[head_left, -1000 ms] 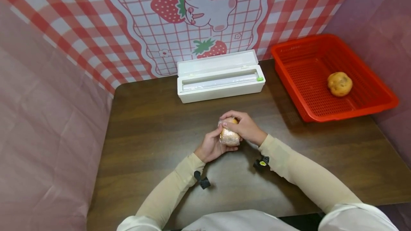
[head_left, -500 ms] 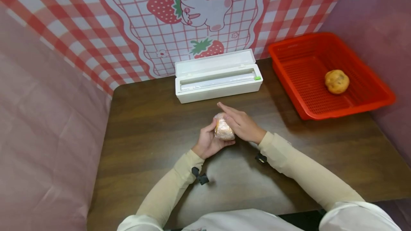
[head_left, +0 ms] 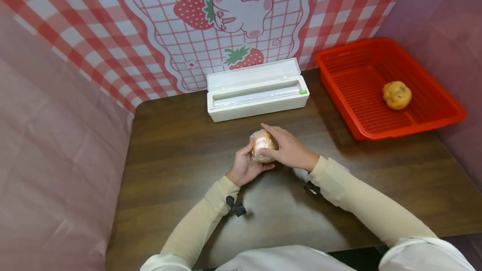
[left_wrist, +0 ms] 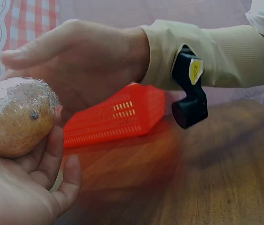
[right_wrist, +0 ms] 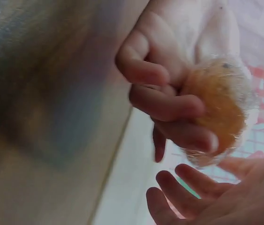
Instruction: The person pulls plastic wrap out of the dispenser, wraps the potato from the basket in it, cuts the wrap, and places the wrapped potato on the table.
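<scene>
A potato [head_left: 262, 140] wrapped in shiny cling film is held above the table, in the middle of the head view. My left hand [head_left: 243, 169] grips it from the left and below, its fingers curled round the potato [right_wrist: 218, 105] in the right wrist view. On the other side, my right hand [head_left: 293, 149] lies close along it, the thumb overlapping the film. Spread, loosely bent fingers show on that right hand [right_wrist: 216, 197] in the right wrist view. A dark spot marks the potato [left_wrist: 14, 126] under the film in the left wrist view.
At the back of the brown table [head_left: 169, 145] stands a white cling film box [head_left: 260, 110], lid raised, with a roll inside and a green slider at its right end. A red basket [head_left: 410, 131] at the right holds an unwrapped potato [head_left: 397, 95].
The right hand has gone from pressing on the film to a straighter pose, then its thumb swung over the potato's front. The left hand keeps its hold, slightly farther left.
</scene>
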`<state>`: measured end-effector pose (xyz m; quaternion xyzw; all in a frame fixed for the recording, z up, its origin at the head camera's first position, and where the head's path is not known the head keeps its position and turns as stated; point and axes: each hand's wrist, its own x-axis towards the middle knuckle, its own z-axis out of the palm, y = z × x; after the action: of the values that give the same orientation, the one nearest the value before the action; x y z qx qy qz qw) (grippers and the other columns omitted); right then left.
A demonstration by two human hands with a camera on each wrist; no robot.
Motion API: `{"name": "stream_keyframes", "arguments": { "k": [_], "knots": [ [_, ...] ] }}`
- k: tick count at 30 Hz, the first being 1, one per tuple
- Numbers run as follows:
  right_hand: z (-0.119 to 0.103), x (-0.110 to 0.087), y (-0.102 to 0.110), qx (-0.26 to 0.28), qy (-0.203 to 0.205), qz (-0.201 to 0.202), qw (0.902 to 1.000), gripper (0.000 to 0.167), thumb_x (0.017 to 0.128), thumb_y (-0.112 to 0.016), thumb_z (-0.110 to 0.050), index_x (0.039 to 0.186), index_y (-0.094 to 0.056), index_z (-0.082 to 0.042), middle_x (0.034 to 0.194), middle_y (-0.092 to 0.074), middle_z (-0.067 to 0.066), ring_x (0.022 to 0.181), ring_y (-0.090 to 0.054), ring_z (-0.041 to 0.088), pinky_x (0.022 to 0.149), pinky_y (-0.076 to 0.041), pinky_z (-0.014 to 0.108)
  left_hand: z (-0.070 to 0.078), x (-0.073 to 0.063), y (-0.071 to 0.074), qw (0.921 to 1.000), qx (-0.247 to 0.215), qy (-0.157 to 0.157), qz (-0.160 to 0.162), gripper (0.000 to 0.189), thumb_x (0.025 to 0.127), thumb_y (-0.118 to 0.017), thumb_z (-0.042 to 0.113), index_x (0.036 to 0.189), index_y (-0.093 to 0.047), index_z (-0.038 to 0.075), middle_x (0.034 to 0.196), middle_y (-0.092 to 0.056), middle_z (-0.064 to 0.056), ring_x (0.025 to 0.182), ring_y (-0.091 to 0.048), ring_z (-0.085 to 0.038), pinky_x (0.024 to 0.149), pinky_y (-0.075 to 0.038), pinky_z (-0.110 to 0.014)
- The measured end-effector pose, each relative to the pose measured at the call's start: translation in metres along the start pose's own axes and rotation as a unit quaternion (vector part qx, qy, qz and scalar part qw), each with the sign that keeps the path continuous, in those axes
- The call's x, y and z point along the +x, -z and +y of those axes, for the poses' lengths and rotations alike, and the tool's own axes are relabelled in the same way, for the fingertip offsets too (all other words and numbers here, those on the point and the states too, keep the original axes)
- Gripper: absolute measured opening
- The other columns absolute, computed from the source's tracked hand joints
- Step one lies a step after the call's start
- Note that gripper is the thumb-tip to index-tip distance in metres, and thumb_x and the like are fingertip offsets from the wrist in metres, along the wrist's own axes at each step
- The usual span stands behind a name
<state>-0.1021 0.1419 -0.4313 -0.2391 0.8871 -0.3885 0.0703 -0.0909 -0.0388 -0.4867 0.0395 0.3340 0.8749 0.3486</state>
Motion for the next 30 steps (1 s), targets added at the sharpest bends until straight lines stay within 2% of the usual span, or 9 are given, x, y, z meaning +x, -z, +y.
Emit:
{"name": "stream_keyframes", "arguments": {
  "k": [5,8,12,17,20,26,30],
  "knots": [
    [-0.013,-0.002,0.008,-0.068,0.037,-0.013,0.9969,0.102,0.077,-0.088,-0.039,0.158,-0.032,-0.011,0.157,-0.034,0.018,0.135,-0.040,0.040,0.104,-0.036,0.063,0.006,0.000,-0.004,0.9996,-0.003,-0.012,-0.024,0.067,0.104,-0.037,0.053,0.159,-0.020,0.019,0.134,-0.050,-0.008,0.116,-0.054,-0.021,0.093,-0.048,-0.039],
    [-0.018,-0.002,0.012,-0.114,0.056,-0.021,0.9917,0.104,0.074,-0.090,-0.040,0.157,-0.035,-0.011,0.156,-0.036,0.016,0.134,-0.041,0.040,0.103,-0.035,0.062,0.008,0.000,-0.007,0.9993,-0.008,-0.015,-0.032,0.069,0.103,-0.042,0.053,0.159,-0.020,0.020,0.138,-0.047,-0.009,0.119,-0.053,-0.021,0.093,-0.049,-0.038],
    [-0.022,0.000,0.017,-0.146,0.074,-0.023,0.9863,0.103,0.072,-0.091,-0.040,0.155,-0.039,-0.008,0.151,-0.045,0.016,0.132,-0.044,0.037,0.102,-0.037,0.059,0.009,-0.001,-0.009,0.9995,0.010,-0.014,-0.027,0.071,0.100,-0.045,0.056,0.157,-0.022,0.020,0.134,-0.049,-0.009,0.111,-0.056,-0.020,0.089,-0.051,-0.036],
    [-0.026,0.003,0.024,-0.150,0.083,-0.024,0.9850,0.101,0.070,-0.093,-0.038,0.151,-0.043,-0.004,0.146,-0.052,0.016,0.123,-0.050,0.036,0.099,-0.040,0.056,0.010,-0.001,-0.009,0.9992,0.027,-0.012,-0.029,0.072,0.100,-0.044,0.058,0.157,-0.022,0.020,0.129,-0.053,-0.008,0.101,-0.060,-0.019,0.086,-0.051,-0.036],
    [-0.029,0.005,0.029,-0.147,0.083,-0.031,0.9851,0.100,0.070,-0.093,-0.036,0.150,-0.044,-0.002,0.144,-0.053,0.018,0.121,-0.051,0.036,0.098,-0.043,0.055,0.010,-0.001,-0.010,0.9987,0.038,-0.007,-0.033,0.071,0.101,-0.039,0.060,0.157,-0.021,0.020,0.127,-0.055,-0.007,0.098,-0.061,-0.019,0.087,-0.050,-0.038],
    [-0.029,0.010,0.049,-0.136,0.070,-0.037,0.9875,0.098,0.071,-0.093,-0.032,0.150,-0.044,-0.001,0.144,-0.051,0.019,0.123,-0.050,0.035,0.097,-0.046,0.052,0.009,-0.002,-0.007,0.9959,0.079,0.010,-0.043,0.071,0.103,-0.024,0.061,0.155,-0.025,0.013,0.120,-0.060,-0.009,0.104,-0.060,-0.024,0.091,-0.046,-0.042],
    [-0.026,0.014,0.067,-0.143,0.060,-0.028,0.9875,0.097,0.071,-0.093,-0.030,0.150,-0.044,-0.002,0.141,-0.053,0.019,0.125,-0.050,0.035,0.099,-0.046,0.054,0.007,-0.005,-0.002,0.9933,0.103,0.026,-0.046,0.082,0.100,-0.030,0.067,0.156,-0.024,0.007,0.122,-0.061,-0.013,0.108,-0.060,-0.026,0.092,-0.045,-0.042]
  ]
}}
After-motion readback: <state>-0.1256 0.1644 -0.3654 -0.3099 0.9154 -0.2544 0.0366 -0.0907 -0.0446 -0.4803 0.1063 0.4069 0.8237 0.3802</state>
